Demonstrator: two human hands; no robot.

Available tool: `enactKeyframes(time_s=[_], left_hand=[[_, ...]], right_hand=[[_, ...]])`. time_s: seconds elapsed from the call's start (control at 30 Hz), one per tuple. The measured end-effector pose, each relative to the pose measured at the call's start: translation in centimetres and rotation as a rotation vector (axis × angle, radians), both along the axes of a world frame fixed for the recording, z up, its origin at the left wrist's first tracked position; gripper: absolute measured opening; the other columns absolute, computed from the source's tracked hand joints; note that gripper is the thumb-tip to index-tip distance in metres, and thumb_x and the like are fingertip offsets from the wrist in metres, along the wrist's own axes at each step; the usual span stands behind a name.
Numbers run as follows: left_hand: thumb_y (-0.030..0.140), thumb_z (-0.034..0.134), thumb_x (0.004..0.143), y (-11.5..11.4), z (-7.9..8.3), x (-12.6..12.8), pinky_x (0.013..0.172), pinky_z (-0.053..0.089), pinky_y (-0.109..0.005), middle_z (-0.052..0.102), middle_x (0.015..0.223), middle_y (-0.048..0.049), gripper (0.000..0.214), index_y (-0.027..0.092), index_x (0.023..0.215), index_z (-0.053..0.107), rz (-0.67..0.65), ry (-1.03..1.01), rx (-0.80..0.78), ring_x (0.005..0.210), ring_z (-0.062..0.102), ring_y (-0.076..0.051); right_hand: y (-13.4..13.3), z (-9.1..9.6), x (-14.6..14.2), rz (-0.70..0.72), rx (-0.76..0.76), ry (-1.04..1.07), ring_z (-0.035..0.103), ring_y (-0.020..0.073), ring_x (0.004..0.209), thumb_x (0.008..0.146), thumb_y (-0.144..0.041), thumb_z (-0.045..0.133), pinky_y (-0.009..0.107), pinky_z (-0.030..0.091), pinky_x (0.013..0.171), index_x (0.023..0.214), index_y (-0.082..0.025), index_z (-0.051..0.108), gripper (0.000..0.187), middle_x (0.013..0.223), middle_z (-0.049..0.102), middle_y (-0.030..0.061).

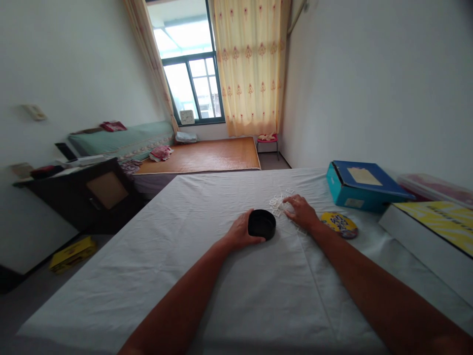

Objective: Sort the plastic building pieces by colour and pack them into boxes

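My left hand (238, 231) is curled around the side of a round black container (262, 225), which stands upright on the white cloth with its open top facing up. Just right of it lies a loose pile of small white flat pieces (276, 202), some of them square frames in shape. My right hand (300, 212) is at the right edge of this pile, thumb and forefinger apart, and I see nothing held between them. By my right wrist rests a round yellow lid (338, 224) with dark blue print, partly hidden by the forearm.
On the right of the white-covered table (155, 236) are a blue box (362, 182), a yellow-and-white box (428, 236) and a clear plastic case (436, 187). Beyond stands a bed (218, 153) beneath a window. A dark cabinet (84, 192) is at left, a yellow carton (73, 254) on the floor.
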State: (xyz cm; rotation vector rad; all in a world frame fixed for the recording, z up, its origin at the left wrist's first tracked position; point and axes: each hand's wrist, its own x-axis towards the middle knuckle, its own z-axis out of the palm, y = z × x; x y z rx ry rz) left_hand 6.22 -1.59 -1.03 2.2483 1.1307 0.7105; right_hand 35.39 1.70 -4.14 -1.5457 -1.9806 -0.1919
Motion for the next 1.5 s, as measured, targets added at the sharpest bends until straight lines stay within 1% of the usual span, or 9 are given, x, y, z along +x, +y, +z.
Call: enactKeyframes(time_s=[0.3,0.5,0.67,0.87,1.0,1.1,1.23,1.37,1.5], left_hand=[[0.056,0.076,0.061,-0.1,0.1,0.4,0.113,0.032,-0.047,0.042,0.144,-0.0187,0.104,0.014,0.145,0.032,-0.001,0.056,0.02,0.135,0.039,-0.032],[0.057,0.077,0.059,-0.5,0.3,0.9,0.115,0.028,-0.045,0.037,0.149,-0.0189,0.111,0.014,0.147,0.026,-0.015,0.036,-0.009,0.138,0.036,-0.032],[0.057,0.078,0.058,-0.7,0.0,1.4,0.115,0.028,-0.047,0.036,0.15,-0.0187,0.115,0.015,0.149,0.021,-0.05,0.034,0.008,0.138,0.035,-0.032],[0.055,0.079,0.058,-0.8,-0.2,1.3,0.113,0.03,-0.049,0.035,0.15,-0.0184,0.118,0.015,0.15,0.016,-0.056,0.008,0.026,0.138,0.036,-0.034],[0.054,0.078,0.061,-0.7,-0.1,1.2,0.114,0.031,-0.046,0.036,0.15,-0.0186,0.116,0.013,0.15,0.016,-0.081,0.02,0.052,0.137,0.036,-0.032],[0.056,0.077,0.061,-0.6,0.1,1.2,0.113,0.031,-0.046,0.04,0.147,-0.0184,0.108,0.013,0.147,0.027,-0.085,0.037,0.078,0.135,0.039,-0.032],[0.054,0.077,0.063,-0.4,0.4,1.1,0.111,0.034,-0.045,0.047,0.141,-0.0144,0.095,0.018,0.141,0.038,-0.109,0.028,0.099,0.131,0.044,-0.031],[0.054,0.076,0.064,-0.4,0.5,1.1,0.11,0.035,-0.044,0.048,0.14,-0.0133,0.091,0.019,0.14,0.039,-0.129,0.03,0.107,0.13,0.044,-0.031],[0.053,0.076,0.064,-0.4,0.5,1.1,0.111,0.035,-0.044,0.048,0.14,-0.013,0.092,0.02,0.142,0.038,-0.128,0.03,0.105,0.13,0.043,-0.031]], right_hand=[[0.0,0.5,0.3,-0.035,0.054,0.124,0.06,0.0194,0.084,0.077,-0.022,0.057,0.03,0.05,0.072,0.1,-0.024,0.061,0.024,0.105,0.056,0.0052],[-0.7,3.8,-0.8,-0.115,0.272,0.412,0.059,0.0227,0.091,0.074,-0.027,0.058,0.038,0.047,0.087,0.095,-0.022,0.061,0.022,0.095,0.061,0.0055],[-3.4,6.0,-6.7,0.145,0.177,0.551,0.06,0.0203,0.092,0.079,-0.029,0.058,0.035,0.047,0.088,0.097,-0.023,0.06,0.019,0.096,0.064,0.0037],[-5.5,5.3,-9.3,0.561,-0.117,0.207,0.059,0.0207,0.096,0.078,-0.026,0.066,0.037,0.045,0.091,0.106,-0.026,0.066,0.028,0.103,0.069,0.0031],[-5.8,6.0,-8.2,0.541,-0.157,0.242,0.064,0.0166,0.085,0.082,-0.037,0.064,0.03,0.048,0.08,0.11,-0.026,0.067,0.03,0.104,0.07,0.0018],[-4.9,6.7,-5.4,0.263,-0.104,0.336,0.063,0.0138,0.066,0.091,-0.047,0.049,0.027,0.048,0.067,0.092,-0.022,0.07,0.032,0.081,0.071,0.0009],[-3.3,6.0,0.8,-0.017,-0.181,0.117,0.063,0.0238,0.092,0.081,-0.055,0.06,0.035,0.046,0.084,0.101,-0.021,0.07,0.041,0.096,0.071,0.0076],[-2.8,3.8,4.6,0.032,-0.457,-0.118,0.052,0.0342,0.114,0.049,-0.056,0.084,0.043,0.041,0.095,0.125,-0.028,0.061,0.084,0.121,0.064,0.0106],[-2.5,2.5,4.2,0.183,-0.473,-0.159,0.051,0.0323,0.116,0.059,-0.054,0.08,0.044,0.039,0.098,0.129,-0.034,0.058,0.076,0.127,0.06,0.007]])
